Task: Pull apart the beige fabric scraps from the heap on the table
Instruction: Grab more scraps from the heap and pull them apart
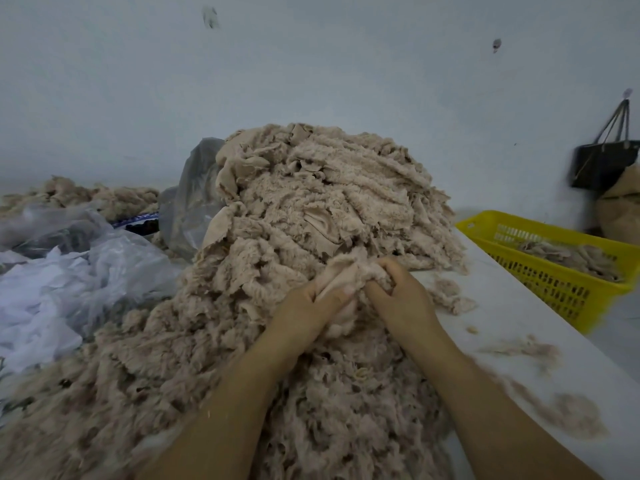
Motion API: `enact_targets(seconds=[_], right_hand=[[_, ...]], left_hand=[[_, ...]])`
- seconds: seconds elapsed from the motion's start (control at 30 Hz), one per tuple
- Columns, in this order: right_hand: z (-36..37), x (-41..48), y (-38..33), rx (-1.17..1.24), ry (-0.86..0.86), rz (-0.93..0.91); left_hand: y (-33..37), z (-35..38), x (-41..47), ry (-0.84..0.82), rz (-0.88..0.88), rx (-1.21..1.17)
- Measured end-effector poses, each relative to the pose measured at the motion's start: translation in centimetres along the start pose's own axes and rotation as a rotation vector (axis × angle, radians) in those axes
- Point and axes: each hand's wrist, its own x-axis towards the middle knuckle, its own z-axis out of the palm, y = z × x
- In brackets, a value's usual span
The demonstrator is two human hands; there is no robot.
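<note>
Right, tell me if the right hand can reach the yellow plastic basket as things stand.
Probably yes: only lint lies on the white table between the right hand and the yellow plastic basket. But its grip is on a beige fabric scrap, which it must drop first.

- The white table (pixel 519 327) is showing bare surface only to the right of the heap.
- A heap of beige fabric scraps (pixel 311 209) is lying on it, rising high at the back and spreading wide at the front.
- A few loose scraps (pixel 450 301) are lying just right of the heap, touching its foot.
- Thin tufts of fluff (pixel 519 349) are lying further right of the heap.
- Crumpled clear plastic bags (pixel 97 271) are lying left of the heap, pressing against it.
- A grey plastic bag (pixel 194 195) is leaning on the heap's back left side.
- A yellow basket (pixel 561 289) is sitting well right of the heap, at the table's edge; whether it is resting on the table is unclear.
</note>
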Motion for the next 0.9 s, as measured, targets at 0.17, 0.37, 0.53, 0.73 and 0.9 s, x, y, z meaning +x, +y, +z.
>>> enact_targets(seconds=[0.17, 0.37, 0.53, 0.73, 0.9], right_hand=[[-0.4, 0.1, 0.4, 0.018, 0.093, 0.065], [-0.5, -0.5, -0.2, 0.050, 0.024, 0.047], [0.8, -1.5, -1.2, 0.086, -0.187, -0.065], [1.9, -0.8, -0.2, -0.211, -0.221, -0.122], [1.1, -0.7, -0.2, -0.059, -0.070, -0.101]], left_hand=[[0.6, -1.5, 0.6, -0.072, -0.048, -0.661], [0.6, -3.0, 0.8, -0.057, -0.057, -1.090], [0.4, -1.9, 0.7, -0.096, -0.057, -0.808], [0.1, -0.3, 0.6, 0.013, -0.053, -0.445], [0.6, 0.2, 0.0, -0.074, -0.059, -0.482]])
